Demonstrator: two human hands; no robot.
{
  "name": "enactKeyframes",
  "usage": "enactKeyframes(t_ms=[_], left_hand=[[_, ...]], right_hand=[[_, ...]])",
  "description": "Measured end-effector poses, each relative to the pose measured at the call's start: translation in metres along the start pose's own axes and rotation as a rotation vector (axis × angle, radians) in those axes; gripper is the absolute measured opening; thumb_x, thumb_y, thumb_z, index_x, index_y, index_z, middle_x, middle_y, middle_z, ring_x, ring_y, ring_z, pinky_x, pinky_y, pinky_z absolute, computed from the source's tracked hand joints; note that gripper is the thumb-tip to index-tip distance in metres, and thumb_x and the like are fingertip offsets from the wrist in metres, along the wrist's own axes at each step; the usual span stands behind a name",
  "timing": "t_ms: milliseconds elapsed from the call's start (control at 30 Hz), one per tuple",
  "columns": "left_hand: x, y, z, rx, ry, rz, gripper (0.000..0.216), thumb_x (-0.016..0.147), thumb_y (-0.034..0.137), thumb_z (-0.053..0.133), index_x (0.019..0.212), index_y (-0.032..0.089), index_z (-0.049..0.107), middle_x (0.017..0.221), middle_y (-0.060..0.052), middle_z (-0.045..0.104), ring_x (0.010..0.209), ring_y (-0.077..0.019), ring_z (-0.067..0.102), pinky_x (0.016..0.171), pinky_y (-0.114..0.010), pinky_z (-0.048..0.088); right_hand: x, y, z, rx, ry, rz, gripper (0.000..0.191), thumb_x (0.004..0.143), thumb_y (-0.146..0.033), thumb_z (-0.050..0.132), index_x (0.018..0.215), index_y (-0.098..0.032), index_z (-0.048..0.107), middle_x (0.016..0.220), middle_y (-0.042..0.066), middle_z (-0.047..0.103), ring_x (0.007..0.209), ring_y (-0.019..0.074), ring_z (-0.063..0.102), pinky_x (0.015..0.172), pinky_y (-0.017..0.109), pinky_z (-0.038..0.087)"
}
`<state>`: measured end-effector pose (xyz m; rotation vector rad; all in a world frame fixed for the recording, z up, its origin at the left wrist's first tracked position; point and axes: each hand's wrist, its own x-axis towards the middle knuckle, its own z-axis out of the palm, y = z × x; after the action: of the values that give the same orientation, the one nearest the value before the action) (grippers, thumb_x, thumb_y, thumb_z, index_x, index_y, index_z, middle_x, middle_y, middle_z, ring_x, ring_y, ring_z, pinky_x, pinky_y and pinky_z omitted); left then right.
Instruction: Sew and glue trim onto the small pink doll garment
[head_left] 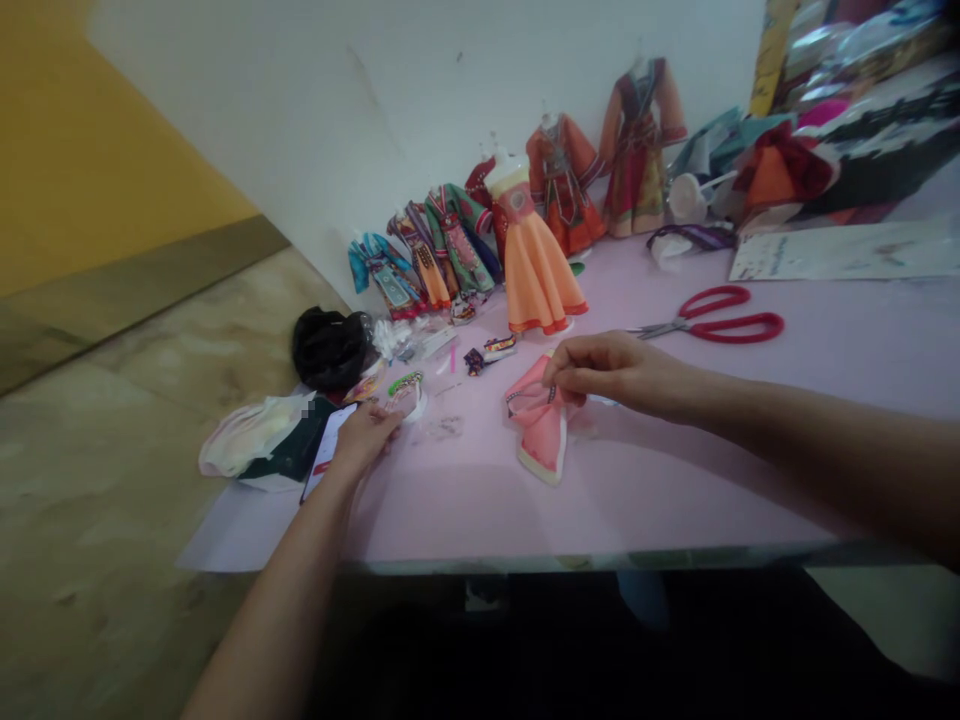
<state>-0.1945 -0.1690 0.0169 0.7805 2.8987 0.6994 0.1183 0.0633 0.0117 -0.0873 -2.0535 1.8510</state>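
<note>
- Near the frame's centre, the right hand (600, 372) is pinching a pink doll garment (541, 430).
- Lower left, the left hand (365, 435) is resting half-curled, fingertips touching a green-trimmed piece (409, 388).

Head view: looks forward-down, close over pink table (465, 500).

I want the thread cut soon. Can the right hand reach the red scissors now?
Probably yes: the red scissors lie on bare table just beyond the right hand, though it pinches the pink garment.

Both arms reach forward — left hand (365, 437) flat, right hand (611, 372) pinched.
</note>
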Motion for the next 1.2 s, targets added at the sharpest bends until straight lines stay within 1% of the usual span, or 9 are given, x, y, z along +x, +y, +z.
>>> enactKeyframes(t_ms=[100, 300, 400, 500, 700, 833, 1000, 1100, 1200], left_hand=[[-0.002, 0.000, 0.000, 0.036, 0.034, 0.009, 0.024, 0.080, 0.047, 0.065, 0.079, 0.024, 0.058, 0.062, 0.000, 0.067, 0.052, -0.0190, 0.057, 0.054, -0.029, 0.037], [0.006, 0.013, -0.005, 0.114, 0.154, 0.091, 0.013, 0.077, 0.034, 0.065, 0.078, 0.025, 0.057, 0.074, -0.002, 0.066, 0.081, -0.0253, 0.064, 0.066, -0.030, 0.038], [0.017, 0.021, 0.000, 0.111, 0.124, 0.122, 0.013, 0.075, 0.034, 0.066, 0.071, 0.023, 0.060, 0.071, -0.002, 0.067, 0.080, -0.0251, 0.065, 0.064, -0.029, 0.038], [0.032, 0.027, 0.008, 0.093, 0.096, 0.117, 0.016, 0.074, 0.036, 0.067, 0.066, 0.023, 0.061, 0.067, -0.005, 0.068, 0.077, -0.0258, 0.066, 0.061, -0.029, 0.038], [0.051, 0.035, 0.015, 0.087, 0.077, 0.100, 0.014, 0.072, 0.036, 0.068, 0.071, 0.023, 0.064, 0.066, -0.005, 0.069, 0.070, -0.0255, 0.067, 0.060, -0.031, 0.041], [0.048, 0.044, 0.011, 0.143, 0.058, 0.100, 0.013, 0.073, 0.034, 0.068, 0.067, 0.023, 0.063, 0.067, -0.006, 0.068, 0.073, -0.0276, 0.067, 0.062, -0.032, 0.040], [0.032, 0.053, 0.002, 0.206, 0.043, 0.135, 0.011, 0.071, 0.030, 0.069, 0.066, 0.023, 0.062, 0.073, -0.007, 0.069, 0.080, -0.0281, 0.066, 0.065, -0.032, 0.038], [0.023, 0.052, -0.002, 0.205, 0.024, 0.146, 0.014, 0.072, 0.033, 0.069, 0.066, 0.022, 0.063, 0.070, -0.005, 0.068, 0.078, -0.0267, 0.065, 0.065, -0.031, 0.038], [0.023, 0.047, -0.002, 0.183, 0.006, 0.139, 0.018, 0.072, 0.034, 0.070, 0.062, 0.022, 0.062, 0.067, -0.004, 0.066, 0.076, -0.0252, 0.064, 0.065, -0.031, 0.038]], right_hand=[[0.000, 0.000, -0.001, -0.007, -0.006, -0.020, 0.016, 0.086, -0.033, 0.071, 0.080, -0.020, 0.066, 0.075, 0.001, 0.063, 0.069, 0.0148, 0.058, 0.067, 0.031, 0.048], [-0.001, -0.002, -0.001, -0.011, -0.012, -0.013, 0.012, 0.087, -0.029, 0.069, 0.081, -0.019, 0.067, 0.075, 0.001, 0.063, 0.070, 0.0142, 0.057, 0.067, 0.030, 0.046], [-0.001, -0.001, -0.001, -0.006, -0.013, -0.010, 0.012, 0.087, -0.030, 0.069, 0.081, -0.019, 0.066, 0.074, 0.001, 0.062, 0.069, 0.0147, 0.058, 0.068, 0.031, 0.047], [0.000, 0.000, -0.001, 0.004, -0.002, 0.001, 0.014, 0.085, -0.032, 0.070, 0.081, -0.020, 0.066, 0.073, 0.001, 0.062, 0.069, 0.0151, 0.059, 0.068, 0.031, 0.049], [0.001, 0.001, -0.001, -0.004, 0.005, 0.003, 0.013, 0.084, -0.033, 0.070, 0.081, -0.021, 0.066, 0.075, 0.002, 0.064, 0.069, 0.0153, 0.059, 0.065, 0.031, 0.049], [0.001, 0.000, -0.002, -0.017, -0.013, -0.006, 0.013, 0.086, -0.031, 0.069, 0.081, -0.020, 0.066, 0.075, 0.002, 0.064, 0.068, 0.0145, 0.059, 0.066, 0.030, 0.049], [0.000, -0.002, -0.002, -0.027, -0.002, -0.004, 0.011, 0.086, -0.029, 0.068, 0.079, -0.020, 0.066, 0.074, 0.001, 0.063, 0.069, 0.0144, 0.058, 0.066, 0.030, 0.048], [0.000, -0.001, -0.002, -0.020, -0.002, 0.000, 0.011, 0.086, -0.030, 0.068, 0.080, -0.021, 0.066, 0.075, 0.001, 0.063, 0.069, 0.0147, 0.059, 0.067, 0.030, 0.049], [0.001, 0.000, -0.001, -0.021, -0.010, -0.001, 0.012, 0.085, -0.030, 0.068, 0.079, -0.020, 0.065, 0.074, 0.001, 0.064, 0.069, 0.0145, 0.058, 0.067, 0.030, 0.048]])
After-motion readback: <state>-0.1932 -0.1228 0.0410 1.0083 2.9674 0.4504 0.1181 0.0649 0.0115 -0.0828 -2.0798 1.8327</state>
